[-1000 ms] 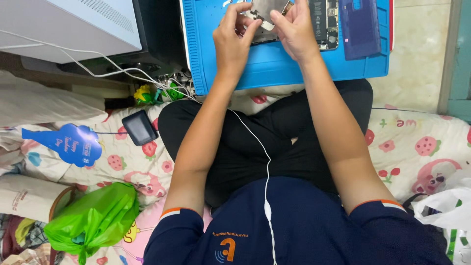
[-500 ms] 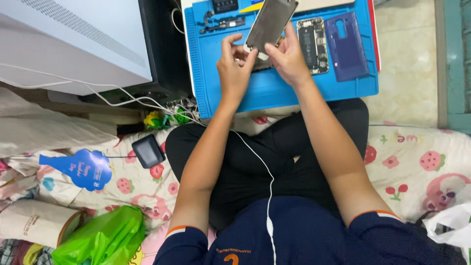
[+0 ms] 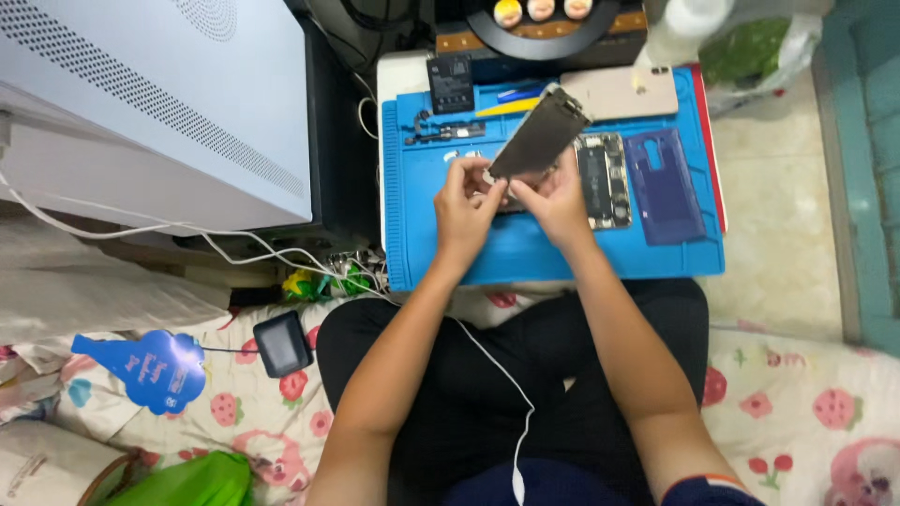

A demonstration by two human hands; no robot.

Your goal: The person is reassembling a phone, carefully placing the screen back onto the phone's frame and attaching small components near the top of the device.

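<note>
The left hand [image 3: 466, 208] and the right hand [image 3: 555, 201] meet over the middle of the blue work mat [image 3: 525, 258], both pinching the lower end of a phone screen panel [image 3: 539, 136] that tilts up and away toward the mat's far edge, its dull metal back facing the camera. The fingers of each hand are curled close, thumbs and forefingers closed on the panel's bottom corners; what lies under the fingertips is covered by the hands themselves. Just right of the right hand lies an opened phone body [image 3: 602, 180] with its innards showing, partly overlapped by the knuckles. Beside that, nearer the mat's right edge, rests a dark blue phone case [image 3: 664, 186], and a pale gold phone back [image 3: 628, 92] sits at the far right corner, touching the panel's raised tip in this view. A black battery [image 3: 451, 82] stands at the far left corner, with a small strip of dark parts [image 3: 441, 131] below it; these are too small to tell apart. The near strip of the mat in front of the wrists is bare, as is its left margin. Left of the mat a large white perforated case [image 3: 150, 103] crowds the edge, with white cables trailing beneath. A small black device [image 3: 282, 344] and a blue paper fan [image 3: 145, 370] lie on the strawberry-print cloth [image 3: 806, 412], and a green bag [image 3: 192, 480] is cut off by the bottom edge.
</note>
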